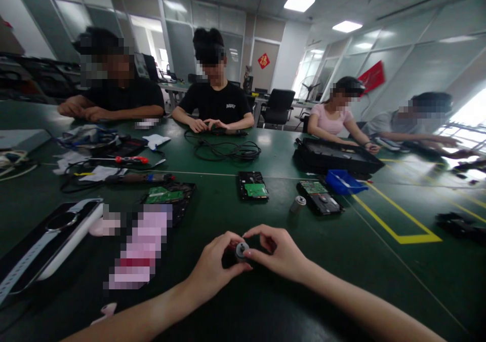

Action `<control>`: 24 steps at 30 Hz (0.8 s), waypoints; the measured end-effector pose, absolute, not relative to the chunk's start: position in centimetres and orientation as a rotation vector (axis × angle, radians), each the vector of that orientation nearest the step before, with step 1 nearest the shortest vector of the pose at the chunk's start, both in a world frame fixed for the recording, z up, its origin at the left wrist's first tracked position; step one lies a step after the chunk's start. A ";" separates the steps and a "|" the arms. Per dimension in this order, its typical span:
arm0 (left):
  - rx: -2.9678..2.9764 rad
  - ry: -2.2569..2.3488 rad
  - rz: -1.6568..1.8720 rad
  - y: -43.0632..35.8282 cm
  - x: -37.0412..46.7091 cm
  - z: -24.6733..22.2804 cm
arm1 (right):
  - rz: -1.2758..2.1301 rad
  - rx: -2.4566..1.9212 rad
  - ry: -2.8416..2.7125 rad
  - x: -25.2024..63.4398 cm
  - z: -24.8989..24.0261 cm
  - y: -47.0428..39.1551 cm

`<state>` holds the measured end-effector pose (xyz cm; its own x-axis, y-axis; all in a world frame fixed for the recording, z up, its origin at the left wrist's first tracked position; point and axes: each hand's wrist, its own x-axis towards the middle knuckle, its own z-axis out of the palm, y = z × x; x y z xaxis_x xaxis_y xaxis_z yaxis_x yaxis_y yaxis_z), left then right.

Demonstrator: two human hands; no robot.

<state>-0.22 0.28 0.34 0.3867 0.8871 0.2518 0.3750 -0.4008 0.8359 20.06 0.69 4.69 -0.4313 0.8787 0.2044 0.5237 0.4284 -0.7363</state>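
Observation:
A small grey electric motor [240,251], its round end face turned up with a dark stub in the centre, is held over the near middle of the table. My left hand [214,261] curls around it from the left, thumb below and fingers above. From the right, my right hand [279,253] presses its thumb against the motor's rim, with the index finger arched over the top. The motor's lower side is hidden by my fingers. A second similar motor [298,204] stands upright on the table beyond my right hand.
Hard drives with green boards [253,186] [321,196] lie ahead, near a blue bin [345,182] and a black tray [337,157]. At left are a smartwatch [61,221], a power screwdriver [138,179] and a red-handled screwdriver [131,159]. Several people sit across the green table [212,220].

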 end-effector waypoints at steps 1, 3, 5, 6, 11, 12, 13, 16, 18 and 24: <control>1.953 1.085 0.931 0.3 -0.2 0.4 | 0.782 -1.179 -2.136 19.9 4.4 0.7; 1.957 1.084 0.922 0.3 -0.3 0.4 | 0.763 -1.183 -2.159 19.4 4.1 0.7; 1.962 1.073 0.922 0.3 -0.3 0.5 | 0.760 -1.178 -2.159 19.0 4.2 0.9; 1.962 1.067 0.923 0.3 -0.3 0.5 | 0.765 -1.171 -2.155 19.0 4.5 1.0; 1.949 1.067 0.920 0.5 -0.2 0.3 | 0.784 -1.134 -2.135 21.5 6.3 1.6; 1.950 1.072 0.920 0.5 -0.2 0.3 | 0.787 -1.143 -2.139 22.6 6.5 1.5; 1.954 1.074 0.916 0.5 -0.2 0.2 | 0.787 -1.155 -2.150 23.8 6.5 1.4; 1.962 1.061 0.909 0.5 -0.3 0.3 | 0.700 -1.262 -2.221 27.3 5.5 0.6; 1.962 1.048 0.905 0.5 -0.4 0.4 | 0.619 -1.366 -2.268 29.2 4.4 -0.1; 1.977 1.047 0.915 0.4 -0.4 0.4 | 0.532 -1.527 -2.298 31.4 2.3 -1.6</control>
